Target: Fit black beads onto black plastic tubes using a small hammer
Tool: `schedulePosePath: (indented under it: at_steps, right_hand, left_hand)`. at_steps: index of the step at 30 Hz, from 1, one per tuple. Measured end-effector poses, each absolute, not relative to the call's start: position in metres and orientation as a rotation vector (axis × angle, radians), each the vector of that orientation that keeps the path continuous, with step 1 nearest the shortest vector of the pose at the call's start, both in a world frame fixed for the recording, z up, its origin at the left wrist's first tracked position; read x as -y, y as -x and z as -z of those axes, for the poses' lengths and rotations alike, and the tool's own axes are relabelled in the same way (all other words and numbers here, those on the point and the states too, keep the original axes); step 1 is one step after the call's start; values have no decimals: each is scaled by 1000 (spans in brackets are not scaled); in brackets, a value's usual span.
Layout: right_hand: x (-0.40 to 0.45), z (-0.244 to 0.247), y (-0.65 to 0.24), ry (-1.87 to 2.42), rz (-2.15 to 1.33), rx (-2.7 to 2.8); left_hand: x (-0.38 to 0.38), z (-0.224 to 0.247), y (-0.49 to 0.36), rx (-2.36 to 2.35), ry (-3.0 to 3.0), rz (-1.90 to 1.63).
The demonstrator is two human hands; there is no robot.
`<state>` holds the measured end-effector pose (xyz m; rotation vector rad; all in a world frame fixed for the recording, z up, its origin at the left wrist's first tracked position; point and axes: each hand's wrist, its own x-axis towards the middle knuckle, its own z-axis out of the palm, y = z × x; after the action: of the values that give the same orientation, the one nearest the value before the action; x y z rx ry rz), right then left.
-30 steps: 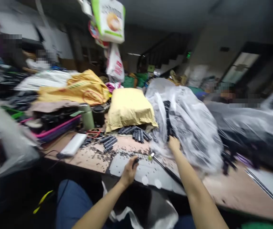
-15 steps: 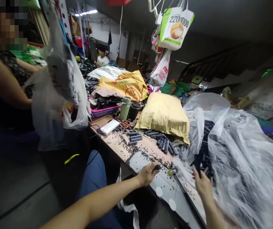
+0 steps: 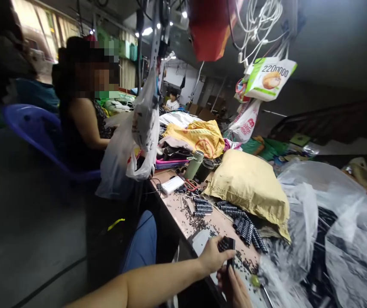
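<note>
Above the table's near edge my left hand (image 3: 214,256) is closed around a dark ribbed piece (image 3: 224,244), its fingers and thumb curled about it. My right hand (image 3: 235,285) meets it from below, fingers closed on a narrow black strip-like piece (image 3: 231,259) that touches the ribbed one. Whether the two pieces are joined cannot be made out. Many tiny black bits (image 3: 199,222) lie scattered on the tabletop around my hands. Beyond them rest bundles of black tubes with pale dots (image 3: 246,229). A rod with a yellow-green end (image 3: 255,280) lies right of my right hand.
A stuffed yellow sack (image 3: 250,184) and clear plastic bags (image 3: 356,239) crowd the right side. Behind stand a green bottle (image 3: 194,166), red-handled scissors (image 3: 190,185) and a white box (image 3: 172,185). Bags hang overhead. A person (image 3: 85,119) sits at left by a purple chair (image 3: 32,124).
My right hand has left the plastic bag at the right and come to my left hand, bringing a black piece. The view has swung left.
</note>
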<state>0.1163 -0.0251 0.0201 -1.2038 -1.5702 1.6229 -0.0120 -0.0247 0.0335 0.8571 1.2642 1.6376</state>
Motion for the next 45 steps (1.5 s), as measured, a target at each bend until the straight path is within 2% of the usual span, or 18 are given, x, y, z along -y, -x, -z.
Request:
schedulePosePath:
  at_steps: [2, 7, 10, 15, 23, 32, 39, 45]
  right_hand:
    - [23, -21, -113, 1243, -1437, 1763]
    - [15, -42, -116, 986, -414, 2290]
    - [17, -54, -124, 833, -224, 2526]
    - [31, -68, -136, 903, -352, 2602]
    - [51, -73, -152, 935, -531, 2323]
    - [51, -69, -164, 863, -622, 2203]
    - [51, -65, -173, 917, -750, 2087]
    - [52, -61, -178, 989, -778, 2058]
  left_hand:
    - [29, -40, 23, -1311, -844, -1618]
    - [44, -51, 41, -1231, -970, -1534]
    - [48, -50, 38, -1116, -1035, -1476]
    - [45, -45, 27, -1041, -1046, -1397]
    - [51, -43, 7, -788, -748, -1347]
    - [43, -44, -6, -723, -723, -1446]
    - [42, -59, -8, -637, -545, -1256]
    - [36, -52, 4, -705, -522, -1238]
